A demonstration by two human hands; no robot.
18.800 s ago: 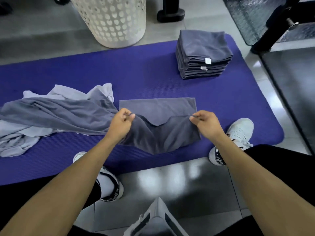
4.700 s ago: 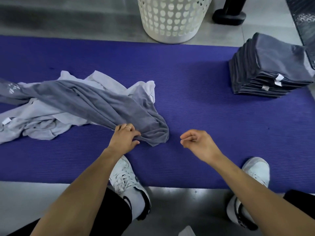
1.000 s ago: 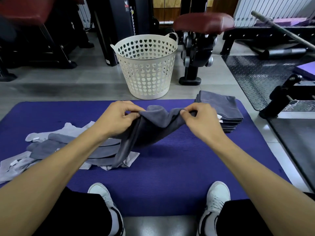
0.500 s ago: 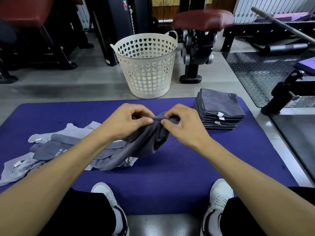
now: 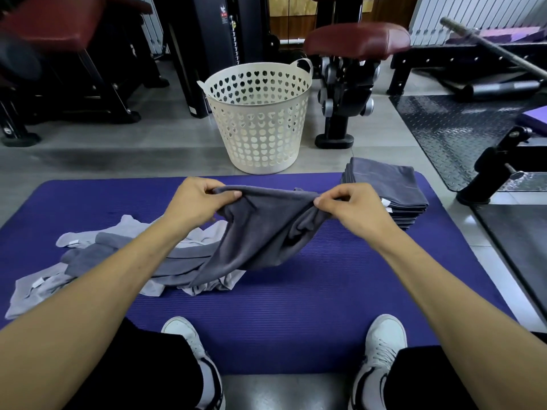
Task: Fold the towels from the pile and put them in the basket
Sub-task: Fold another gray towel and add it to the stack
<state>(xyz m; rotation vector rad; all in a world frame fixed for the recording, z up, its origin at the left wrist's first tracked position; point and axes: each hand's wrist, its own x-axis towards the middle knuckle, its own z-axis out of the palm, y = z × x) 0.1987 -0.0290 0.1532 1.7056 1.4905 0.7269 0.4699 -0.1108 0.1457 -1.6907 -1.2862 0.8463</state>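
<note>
- Head view: the left hand (image 5: 195,202) pinches the top edge of a dark grey cloth towel (image 5: 266,229), thumb over the hem and fingers curled behind it.
- The right hand (image 5: 352,207) grips the same edge further along, thumb and forefinger nipped tight on the fabric, the other fingers curled above it.
- Between the two hands the edge runs nearly level, raised above the ribbed purple exercise mat (image 5: 296,306); the rest of the towel hangs down crumpled, and its lower left part trails onto the loose heap.
- That heap of unfolded light and dark grey towels (image 5: 88,261) lies spread on the left part of the mat, white labels showing here and there.
- On the mat's far right corner sits a neat stack of folded dark grey towels (image 5: 387,187), just behind the right hand, small white tags on its near side.
- The cream plastic laundry basket with heart-shaped holes (image 5: 260,119) stands upright on the grey floor just beyond the mat's far edge; no towels show through its holes.
- Two white sneakers (image 5: 381,344) rest on the mat's near edge.
- Black gym machines with dark red pads (image 5: 355,39) stand behind the basket.
</note>
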